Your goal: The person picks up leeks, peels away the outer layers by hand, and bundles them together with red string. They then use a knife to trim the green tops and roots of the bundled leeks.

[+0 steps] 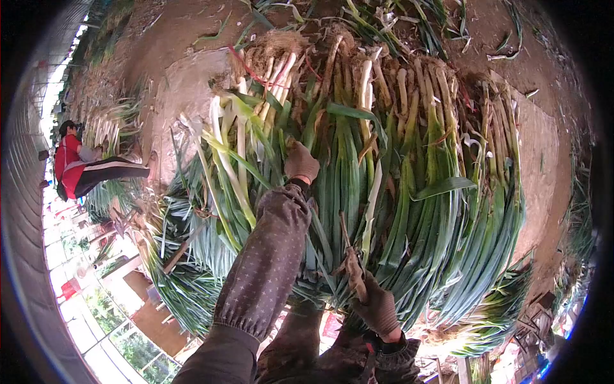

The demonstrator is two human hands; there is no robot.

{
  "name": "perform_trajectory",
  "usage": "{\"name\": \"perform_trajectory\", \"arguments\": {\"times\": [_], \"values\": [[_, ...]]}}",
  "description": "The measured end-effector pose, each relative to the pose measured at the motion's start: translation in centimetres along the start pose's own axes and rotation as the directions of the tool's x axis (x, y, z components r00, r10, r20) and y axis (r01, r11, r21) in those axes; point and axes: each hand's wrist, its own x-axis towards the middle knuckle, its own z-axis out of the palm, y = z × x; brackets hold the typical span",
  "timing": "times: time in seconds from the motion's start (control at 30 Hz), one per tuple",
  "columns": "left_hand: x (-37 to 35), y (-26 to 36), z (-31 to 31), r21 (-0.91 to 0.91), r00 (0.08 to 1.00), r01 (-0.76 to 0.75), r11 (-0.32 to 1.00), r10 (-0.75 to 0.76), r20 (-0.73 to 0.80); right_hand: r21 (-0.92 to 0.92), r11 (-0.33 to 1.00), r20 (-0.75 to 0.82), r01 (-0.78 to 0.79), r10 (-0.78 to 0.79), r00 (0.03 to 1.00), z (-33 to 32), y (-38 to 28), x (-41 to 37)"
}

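Observation:
Long leeks [345, 153] lie side by side in a wide pile before me, pale stems and roots at the far end, green leaves toward me. My left hand [302, 163], in a brown glove, reaches into the middle of them. Its fingers are curled in around a leek, and the fingertips are partly hidden. Lower and to the right, my gloved right hand [378, 306] is closed on a tool with a wrapped, worn handle [355, 272]. A thin, dark, pointed part rises from that handle over the leaves.
Red string [246, 64] crosses the stems at the upper left. Another person [77, 157] in a red top bends beside more leeks at the far left. Leek scraps [511, 48] litter the brown ground. A lower heap of leeks [182, 281] spreads at the lower left.

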Motion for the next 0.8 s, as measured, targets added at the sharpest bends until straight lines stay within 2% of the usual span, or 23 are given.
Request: {"name": "perform_trajectory", "arguments": {"times": [0.03,0.07,0.17,0.27,0.3,0.37,0.4,0.5,0.53,0.6,0.67,0.7,0.73,0.77,0.8], "values": [[0.0,-0.2,-0.5,-0.015,0.993,0.034,0.999,-0.032,0.114,0.018,1.000,-0.014,0.011,-0.011,1.000,0.0,0.5,-0.1],[0.3,-1.1,-0.8,-0.031,0.992,0.024,0.999,-0.020,0.124,0.029,0.999,-0.029,0.038,-0.037,0.999,0.2,1.3,-0.2],[3.4,-2.6,-1.3,-0.006,0.928,0.033,0.999,-0.029,0.371,0.065,0.997,-0.022,0.032,-0.031,0.999,-0.3,0.7,-0.8],[3.6,-3.5,0.1,0.007,0.972,-0.047,0.999,0.045,0.229,-0.014,0.986,-0.071,0.169,-0.169,0.983,0.0,2.3,-0.3],[2.5,-3.4,-0.3,0.015,0.982,-0.074,0.997,0.070,0.177,-0.052,0.988,-0.041,0.149,-0.151,0.988,0.2,1.9,-0.1],[-0.2,-2.0,-2.1,-0.090,0.991,-0.054,0.994,0.064,0.119,-0.128,0.987,0.011,0.101,-0.100,0.995,0.8,0.7,-0.1],[-0.5,-1.8,-1.6,-0.143,0.994,-0.050,0.988,0.063,0.087,-0.136,0.982,0.101,0.130,-0.117,0.988,1.2,0.9,0.0],[-0.2,-1.3,-0.2,-0.230,0.996,-0.058,0.971,0.040,-0.085,-0.022,0.985,-0.054,0.171,-0.172,0.984,2.1,0.4,0.2],[-0.5,-1.0,-0.3,-0.190,0.998,-0.034,0.981,0.023,-0.056,-0.009,0.988,-0.157,0.156,-0.156,0.975,2.9,1.7,0.5],[-0.3,-0.2,-0.7,-0.107,1.000,0.001,0.994,-0.002,-0.009,0.042,0.997,-0.196,0.067,-0.057,0.979,2.4,2.1,0.8],[0.2,-0.7,-1.6,-0.179,0.993,-0.022,0.984,0.043,0.112,0.088,0.996,-0.184,-0.021,0.038,0.982,1.3,2.3,0.7],[1.0,-1.1,-1.8,-0.220,0.983,-0.031,0.975,0.070,0.169,0.072,0.997,-0.192,-0.011,0.024,0.981,0.8,2.8,0.5],[2.8,-1.9,-1.4,-0.253,0.945,0.017,0.967,0.067,0.321,0.056,0.998,-0.199,0.003,0.008,0.980,0.5,3.4,0.3],[4.2,-3.5,-0.8,-0.281,0.914,-0.135,0.950,0.229,0.336,0.041,0.999,-0.205,0.017,-0.009,0.979,0.1,3.7,0.2],[5.7,-5.4,-0.3,-0.311,0.856,-0.284,0.907,0.386,0.344,0.064,0.996,-0.168,-0.057,0.067,0.984,-0.7,3.2,-0.2]]}}
